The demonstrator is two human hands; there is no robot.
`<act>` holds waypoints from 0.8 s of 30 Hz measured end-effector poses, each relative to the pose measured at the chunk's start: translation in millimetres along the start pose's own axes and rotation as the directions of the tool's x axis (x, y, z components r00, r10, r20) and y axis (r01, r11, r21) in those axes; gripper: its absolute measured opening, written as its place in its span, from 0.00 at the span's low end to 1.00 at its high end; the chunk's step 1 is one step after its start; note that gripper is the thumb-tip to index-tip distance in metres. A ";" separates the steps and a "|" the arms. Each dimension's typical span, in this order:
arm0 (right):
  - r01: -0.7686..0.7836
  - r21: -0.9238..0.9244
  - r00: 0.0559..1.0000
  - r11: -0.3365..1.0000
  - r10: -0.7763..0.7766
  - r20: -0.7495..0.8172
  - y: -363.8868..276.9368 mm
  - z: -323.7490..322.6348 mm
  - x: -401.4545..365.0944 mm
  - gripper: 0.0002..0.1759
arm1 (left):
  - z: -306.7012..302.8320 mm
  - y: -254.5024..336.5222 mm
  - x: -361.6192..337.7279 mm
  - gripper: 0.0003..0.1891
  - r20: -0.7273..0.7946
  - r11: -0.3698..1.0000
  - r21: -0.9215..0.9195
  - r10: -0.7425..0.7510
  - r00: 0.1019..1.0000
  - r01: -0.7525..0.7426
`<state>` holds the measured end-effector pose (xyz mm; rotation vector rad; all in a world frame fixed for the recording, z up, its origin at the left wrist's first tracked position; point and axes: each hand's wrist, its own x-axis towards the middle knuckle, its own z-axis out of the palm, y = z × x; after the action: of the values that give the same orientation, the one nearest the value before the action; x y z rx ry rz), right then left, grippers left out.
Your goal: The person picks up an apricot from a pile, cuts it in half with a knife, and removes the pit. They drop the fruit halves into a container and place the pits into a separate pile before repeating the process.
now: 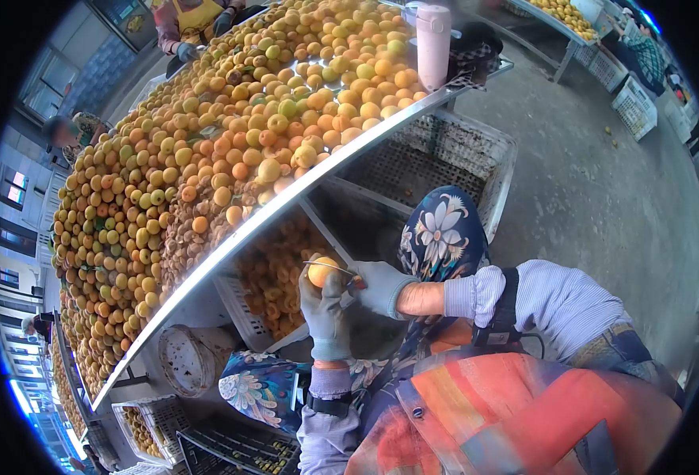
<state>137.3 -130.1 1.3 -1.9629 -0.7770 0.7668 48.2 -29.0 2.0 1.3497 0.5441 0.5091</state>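
Observation:
My left hand [325, 317], in a grey glove, is closed around an orange-yellow apricot [322, 271] and holds it up in front of my lap. My right hand [382, 286], gloved too, grips a small knife [332, 266] with a thin blade. The blade lies across the upper side of the apricot. Just beyond my hands, a crate of cut apricot pieces [274, 273] stands below the table's edge. Whole apricots [242, 142] are heaped over the sloping metal table [302, 184], with a patch of browner pieces [195, 237] near its edge.
Under the table are a plastic crate [476, 150] and a dirty white bucket [187, 360]. A pink bottle [433, 47] stands at the table's far corner. Black trays [242, 451] lie low at the left. A co-worker in a yellow apron [199, 16] is across the heap.

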 end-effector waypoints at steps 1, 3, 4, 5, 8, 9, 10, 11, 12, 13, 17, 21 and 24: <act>-0.027 -0.014 1.000 1.000 0.027 0.005 1.2 -0.8 -1.2 0.16 | -0.7 0.8 0.7 0.23 0.031 0.999 -0.013 -0.045 0.999 0.045; -0.019 0.049 1.000 0.999 0.020 -0.014 4.3 3.4 -3.3 0.17 | 4.1 3.7 -2.3 0.23 0.028 1.000 0.007 -0.023 0.999 0.023; -0.007 0.114 0.999 0.993 0.011 -0.034 5.9 8.1 -4.5 0.17 | 6.5 6.5 -4.1 0.22 0.026 1.000 0.030 0.001 1.000 -0.002; -0.011 0.118 0.999 0.993 0.015 -0.034 8.1 14.9 -6.0 0.17 | 6.6 5.2 -6.3 0.22 0.027 0.999 0.033 -0.004 1.000 0.003; -0.018 0.146 0.987 0.989 0.041 -0.158 12.3 28.3 -4.4 0.17 | 7.6 -2.1 -2.0 0.22 0.066 0.991 -0.093 -0.092 0.994 0.098; -0.020 0.149 0.987 0.989 0.043 -0.157 16.8 28.9 -2.7 0.17 | 5.1 -8.6 -1.5 0.21 0.052 0.986 -0.120 -0.112 0.992 0.117; -0.039 0.106 0.993 0.994 0.050 -0.105 15.9 25.4 -1.7 0.18 | 5.3 -7.7 -3.4 0.20 0.037 0.979 -0.146 -0.137 0.990 0.140; -0.053 0.059 0.997 0.997 0.056 -0.052 14.4 21.8 -1.2 0.18 | 8.0 -6.7 -3.9 0.20 0.034 0.979 -0.145 -0.142 0.989 0.146; -0.054 0.059 0.997 0.997 0.057 -0.051 11.1 18.5 -0.9 0.18 | 13.8 -4.6 -1.9 0.20 -0.054 0.989 -0.117 -0.102 0.993 0.096; -0.012 0.095 0.999 0.995 0.016 -0.040 6.5 14.4 0.1 0.18 | 19.4 1.5 -0.2 0.19 -0.138 0.995 -0.086 -0.056 0.989 0.045; 0.046 0.061 0.994 0.997 -0.040 -0.098 -6.3 12.7 0.5 0.14 | 19.6 11.6 4.0 0.19 -0.096 0.985 0.127 0.131 0.987 -0.118; 0.149 0.447 0.989 0.882 -0.123 -0.087 30.9 45.5 14.3 0.17 | 7.9 4.2 4.5 0.19 -0.048 0.997 0.072 0.019 0.999 -0.016; -0.545 0.325 0.780 0.772 0.326 0.534 -32.0 -3.9 0.0 0.13 | -1.9 10.9 0.0 0.20 0.019 0.998 -0.008 -0.060 0.998 0.060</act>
<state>133.1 -118.2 31.0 -1.5397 -0.3058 1.5913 46.7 -26.0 12.4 1.3246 0.5650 0.4486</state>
